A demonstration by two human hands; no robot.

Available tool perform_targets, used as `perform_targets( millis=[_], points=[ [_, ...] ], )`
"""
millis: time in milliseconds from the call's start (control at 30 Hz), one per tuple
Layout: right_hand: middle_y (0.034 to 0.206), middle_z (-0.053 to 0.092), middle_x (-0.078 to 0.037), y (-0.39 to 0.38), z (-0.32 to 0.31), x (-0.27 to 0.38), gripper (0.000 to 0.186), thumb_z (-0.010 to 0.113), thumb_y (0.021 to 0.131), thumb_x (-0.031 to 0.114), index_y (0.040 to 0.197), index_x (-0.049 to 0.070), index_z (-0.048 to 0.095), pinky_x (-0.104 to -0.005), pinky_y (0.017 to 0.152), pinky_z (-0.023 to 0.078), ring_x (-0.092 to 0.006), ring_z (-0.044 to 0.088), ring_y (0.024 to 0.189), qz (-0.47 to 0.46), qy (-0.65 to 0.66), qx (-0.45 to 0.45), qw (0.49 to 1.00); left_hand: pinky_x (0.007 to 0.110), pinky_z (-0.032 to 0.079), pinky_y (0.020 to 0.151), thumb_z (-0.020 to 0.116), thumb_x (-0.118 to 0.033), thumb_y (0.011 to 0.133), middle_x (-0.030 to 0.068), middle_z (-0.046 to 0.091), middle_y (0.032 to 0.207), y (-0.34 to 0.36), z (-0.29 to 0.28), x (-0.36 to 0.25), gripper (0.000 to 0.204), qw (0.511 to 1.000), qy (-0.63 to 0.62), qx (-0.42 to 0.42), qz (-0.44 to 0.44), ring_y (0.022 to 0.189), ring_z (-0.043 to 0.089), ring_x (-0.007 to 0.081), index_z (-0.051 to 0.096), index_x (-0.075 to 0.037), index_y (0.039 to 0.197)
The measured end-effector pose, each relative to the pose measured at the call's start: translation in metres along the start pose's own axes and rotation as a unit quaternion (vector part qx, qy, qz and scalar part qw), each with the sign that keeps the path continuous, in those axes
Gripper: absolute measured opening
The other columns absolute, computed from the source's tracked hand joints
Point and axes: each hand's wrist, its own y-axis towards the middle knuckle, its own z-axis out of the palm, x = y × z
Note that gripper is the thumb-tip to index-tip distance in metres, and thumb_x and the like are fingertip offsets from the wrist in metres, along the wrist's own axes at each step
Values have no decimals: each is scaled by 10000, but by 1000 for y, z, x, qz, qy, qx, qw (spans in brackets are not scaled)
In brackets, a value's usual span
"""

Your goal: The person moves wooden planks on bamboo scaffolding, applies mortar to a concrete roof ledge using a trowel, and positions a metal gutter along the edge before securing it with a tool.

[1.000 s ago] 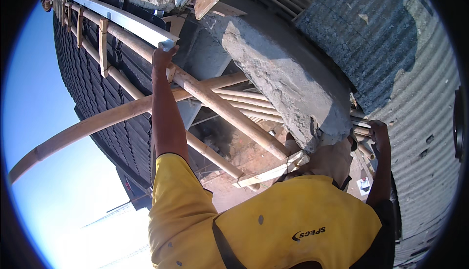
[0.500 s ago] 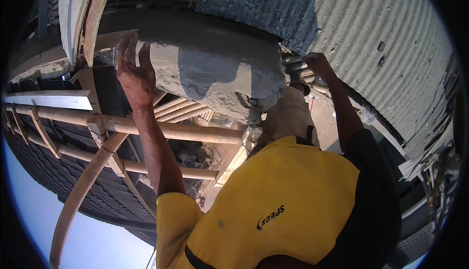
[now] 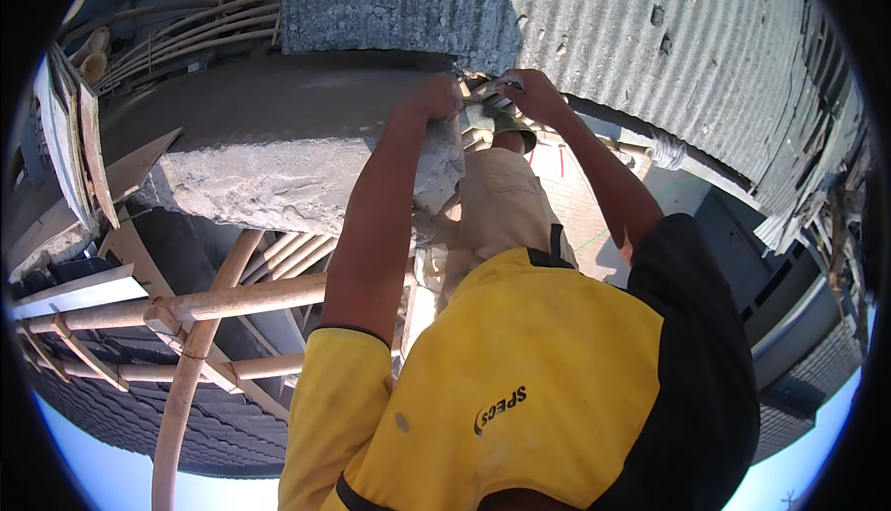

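Observation:
A rough concrete slab [image 3: 260,172] with a smooth grey upper face runs across in front of me. My left hand [image 3: 434,98] is at the slab's right end, its fingers curled in; whatever they hold is hidden. Close by on the right, over the gap beside that end, is my right hand [image 3: 533,93]. Its fingers are pinched together, with a small greyish thing at their tips that I cannot make out. Below both hands, my legs in beige trousers [image 3: 506,195] and one dark shoe [image 3: 512,130] show.
Corrugated roof sheets [image 3: 640,56] lie beyond and to the right, with holes and broken edges. Bamboo poles [image 3: 251,297] cross at the lower left, above dark roof tiles [image 3: 223,441]. Upright boards [image 3: 79,140] stand at the far left. Paved ground [image 3: 580,195] shows far below.
My left hand has left the slab's left end, where its fingers were spread, and moved right to the other end, curling in. My right hand has come close to it. The view has shifted.

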Motion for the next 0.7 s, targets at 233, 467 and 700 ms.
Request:
perform_targets(
  millis=[233, 467, 700],
  points=[
    [840, 692, -160, 8, 21, -42, 221, 627, 828, 222, 922, 34, 698, -411, 764, 506, -319, 675, 820, 34, -6, 6, 999, 371, 507, 743, 807, -241, 710, 114, 726, 826, -1, -11, -10, 286, 996, -8, 91, 20, 777, 673, 214, 749, -40, 905],
    [784, 673, -173, 20, 1, -15, 210, 573, 864, 197, 929, 21, 668, -425, 722, 504, -314, 671, 766, 32, -14, 84, 996, 375, 505, 712, 793, -199, 724, 94, 707, 806, 7, -3, -7, 181, 996, 19, 72, 51, 759, 657, 219, 747, -81, 855],
    [875, 693, -130, 18, 11, -21, 200, 578, 880, 210, 1010, 96, 679, -420, 710, 525, -309, 682, 850, -16, -60, 22, 998, 402, 518, 758, 757, -189, 748, 100, 722, 887, -2, -5, -17, 192, 995, 76, 58, 19, 834, 686, 264, 748, -128, 929]
  ],
)
